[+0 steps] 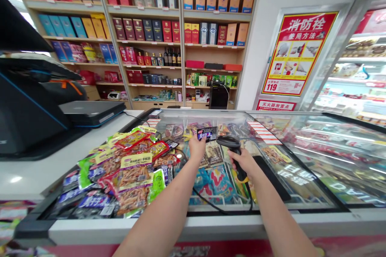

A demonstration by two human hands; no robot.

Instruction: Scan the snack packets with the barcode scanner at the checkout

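Note:
My left hand (197, 148) pinches a small dark snack packet (207, 133) with blue and white print, held up above the glass lid. My right hand (243, 162) is wrapped round the handle of a black barcode scanner (229, 142), whose head points left, towards the packet, a small gap apart. The scanner's cable runs down over the glass lid (217, 208). Left of my left forearm lies a heap of snack packets (135, 172) in red, yellow, green and dark wrappers. A dark flat tablet-like thing (271, 178) lies on the glass beside my right forearm.
A grey counter (21, 174) at left carries a black checkout machine (27, 108) and a flat scale-like plate (93, 112). Frozen goods show through the freezer's glass (304, 136). Behind stand shelves of boxes (181, 42), a wall poster (300, 53) and a lit fridge (358, 64).

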